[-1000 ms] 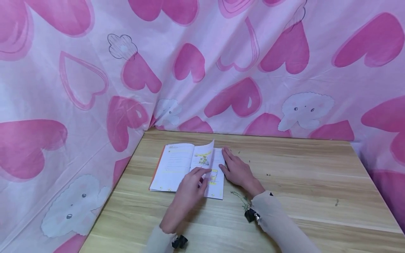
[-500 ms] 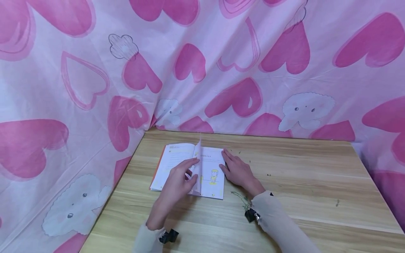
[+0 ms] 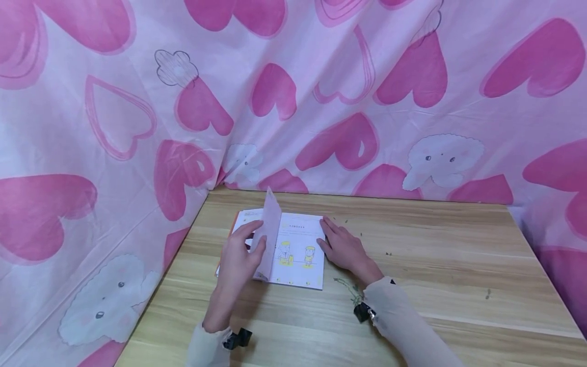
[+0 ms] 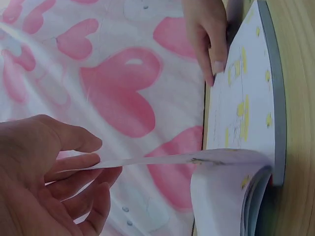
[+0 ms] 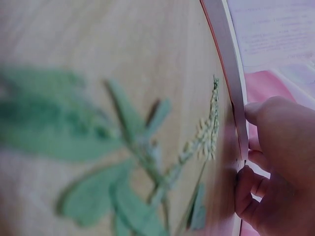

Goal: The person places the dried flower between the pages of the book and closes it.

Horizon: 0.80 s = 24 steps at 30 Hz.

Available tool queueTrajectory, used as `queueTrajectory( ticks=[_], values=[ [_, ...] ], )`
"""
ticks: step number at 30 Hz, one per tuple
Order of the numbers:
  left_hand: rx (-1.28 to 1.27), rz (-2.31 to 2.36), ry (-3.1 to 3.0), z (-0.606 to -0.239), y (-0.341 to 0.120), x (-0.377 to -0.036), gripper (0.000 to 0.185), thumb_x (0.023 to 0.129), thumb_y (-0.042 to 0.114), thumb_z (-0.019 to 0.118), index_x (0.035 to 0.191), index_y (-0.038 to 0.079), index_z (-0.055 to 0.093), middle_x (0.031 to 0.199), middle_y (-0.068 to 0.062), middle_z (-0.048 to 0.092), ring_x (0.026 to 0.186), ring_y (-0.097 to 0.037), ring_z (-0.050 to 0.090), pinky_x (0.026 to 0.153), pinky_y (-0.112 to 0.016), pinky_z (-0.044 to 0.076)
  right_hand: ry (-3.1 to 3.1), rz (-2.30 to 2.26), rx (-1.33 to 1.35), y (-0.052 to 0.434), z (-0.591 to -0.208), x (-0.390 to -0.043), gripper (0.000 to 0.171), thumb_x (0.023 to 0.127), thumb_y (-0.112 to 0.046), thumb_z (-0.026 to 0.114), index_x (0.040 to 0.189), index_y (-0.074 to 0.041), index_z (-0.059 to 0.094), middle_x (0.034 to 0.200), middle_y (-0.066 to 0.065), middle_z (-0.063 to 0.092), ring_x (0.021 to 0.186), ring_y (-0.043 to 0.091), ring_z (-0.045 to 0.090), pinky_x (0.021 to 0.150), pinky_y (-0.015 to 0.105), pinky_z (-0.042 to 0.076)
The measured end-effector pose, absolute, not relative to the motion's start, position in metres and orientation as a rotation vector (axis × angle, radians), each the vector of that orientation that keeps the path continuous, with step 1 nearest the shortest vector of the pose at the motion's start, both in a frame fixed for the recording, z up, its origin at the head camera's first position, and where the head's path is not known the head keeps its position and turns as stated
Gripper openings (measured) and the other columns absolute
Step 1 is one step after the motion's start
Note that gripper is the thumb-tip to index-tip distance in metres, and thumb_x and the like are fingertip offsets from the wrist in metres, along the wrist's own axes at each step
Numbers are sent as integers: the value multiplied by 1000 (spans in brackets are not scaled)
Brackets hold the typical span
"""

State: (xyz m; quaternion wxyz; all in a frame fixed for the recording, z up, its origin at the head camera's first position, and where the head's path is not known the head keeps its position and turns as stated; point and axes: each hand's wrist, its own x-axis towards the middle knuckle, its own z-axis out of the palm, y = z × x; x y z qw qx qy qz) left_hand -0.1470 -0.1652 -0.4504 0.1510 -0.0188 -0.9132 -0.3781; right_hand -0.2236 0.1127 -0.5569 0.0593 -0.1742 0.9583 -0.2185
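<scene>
An open book (image 3: 300, 272) with an orange cover edge and yellow cartoon drawings lies on the table. One page (image 3: 271, 216) stands raised over its left half, reaching up from the spine. My left hand (image 3: 239, 255) is at that page, thumb on the near side and apart from it. In the left wrist view, the page's free edge passes among the relaxed fingers (image 4: 101, 191). My right hand (image 3: 345, 247) rests at the book's right edge, fingers extended along it in the head view. In the right wrist view its thumb (image 5: 256, 113) touches the book's upper side.
A green sprig (image 3: 352, 291) with leaves and small buds lies near my right wrist, large and blurred in the right wrist view. Dark specks (image 3: 389, 253) are scattered over the wooden table (image 3: 440, 275). A pink heart-patterned cloth (image 3: 316, 92) hangs behind and to the left.
My left hand has moved left with the raised page, which has swung from the right half over to the left, uncovering two yellow figures. The right hand has stayed in place.
</scene>
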Motion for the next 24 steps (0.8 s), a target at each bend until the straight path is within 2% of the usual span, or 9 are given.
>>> queueTrajectory(
  ticks=[6, 9, 13, 20, 24],
  values=[
    [1, -1042, -2560, -457, -182, -151, 38, 94, 4, 81, 132, 6, 77, 132, -16, 77, 103, -32, 78, 76, -41, 60, 2907, -646, -542, 112, -557, -224, 70, 114, -46, 50, 172, -15, 28, 182, 4, 23, 162, 36, 39, 115, 67, 49],
    [4, -1018, -2518, -464, -192, -154, 37, 93, -2, 79, 129, 3, 77, 130, -20, 77, 105, -35, 78, 85, -49, 64, 2902, -652, -541, 112, -557, -224, 70, 114, -46, 50, 173, -15, 28, 182, 4, 23, 162, 36, 38, 115, 67, 48],
    [16, -985, -2479, -474, -204, -157, 36, 91, -9, 76, 127, -3, 77, 130, -24, 76, 114, -41, 76, 99, -57, 61, 2888, -653, -531, 112, -558, -224, 71, 114, -46, 50, 173, -16, 26, 183, 3, 21, 163, 35, 36, 117, 67, 46],
    [83, -944, -2500, -493, -222, -160, 35, 90, -13, 71, 125, -9, 75, 129, -29, 74, 123, -48, 71, 106, -60, 56, 2882, -633, -519, 112, -559, -223, 72, 114, -47, 49, 174, -16, 23, 183, 3, 18, 164, 35, 33, 119, 67, 45],
    [117, -916, -2530, -505, -230, -163, 35, 89, -13, 71, 124, -10, 75, 128, -32, 74, 122, -50, 71, 106, -60, 56, 2889, -626, -524, 112, -558, -223, 71, 114, -48, 48, 174, -17, 24, 183, 3, 19, 164, 35, 34, 119, 66, 45]
  ],
)
